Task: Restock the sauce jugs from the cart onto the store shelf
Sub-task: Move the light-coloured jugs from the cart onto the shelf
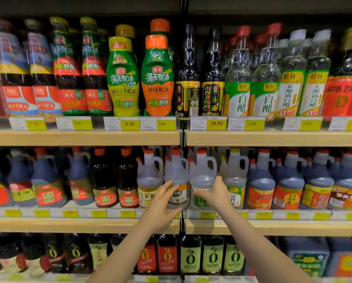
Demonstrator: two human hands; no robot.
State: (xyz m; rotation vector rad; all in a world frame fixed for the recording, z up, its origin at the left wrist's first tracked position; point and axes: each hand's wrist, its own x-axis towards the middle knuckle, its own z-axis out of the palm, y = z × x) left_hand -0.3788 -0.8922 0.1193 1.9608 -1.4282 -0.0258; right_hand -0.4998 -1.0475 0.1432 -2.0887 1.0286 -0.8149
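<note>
Two clear vinegar jugs with red caps stand side by side on the middle shelf. My left hand reaches up to the left jug, its straight fingers touching the jug's lower front and label. My right hand curls round the lower body of the right jug from its right side. Both jugs are upright, close to the shelf's front edge. No cart is in view.
More handled jugs fill the middle shelf: a pale one left of my hands, a yellow-capped one right, dark soy jugs beyond. Bottles crowd the top shelf and the lower row. A black upright post divides the shelving.
</note>
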